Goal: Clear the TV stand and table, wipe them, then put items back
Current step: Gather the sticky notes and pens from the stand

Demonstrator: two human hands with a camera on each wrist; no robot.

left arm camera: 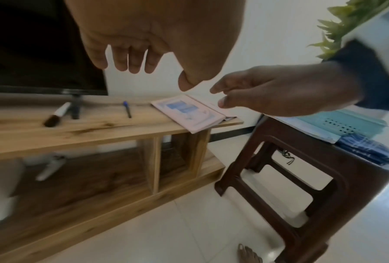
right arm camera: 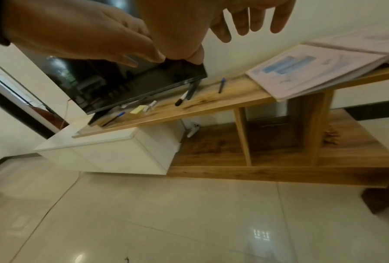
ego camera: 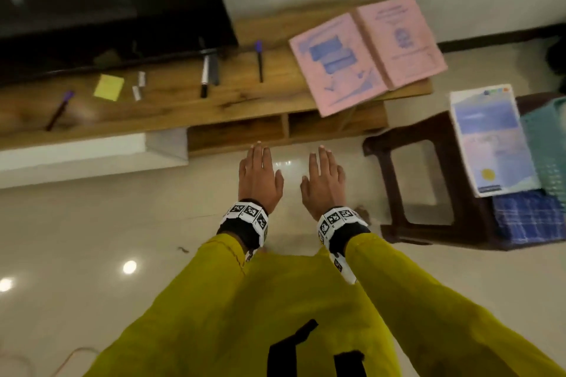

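Left hand (ego camera: 260,176) and right hand (ego camera: 324,182) both flat, fingers straight, holding nothing, side by side over the floor before the TV stand (ego camera: 183,110); on its top sit an open pink book (ego camera: 364,52) overhanging the right end, marker (ego camera: 204,76), two pens (ego camera: 259,60), yellow note (ego camera: 109,87). Stool (ego camera: 428,180) at right carries booklet (ego camera: 490,138), basket (ego camera: 548,144), blue cloth (ego camera: 526,217).

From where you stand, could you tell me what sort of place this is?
Most likely a living room at home. A television stands on a low wooden TV stand against the wall, pens and an open book lie on it, and a plastic stool sits on the tiled floor.
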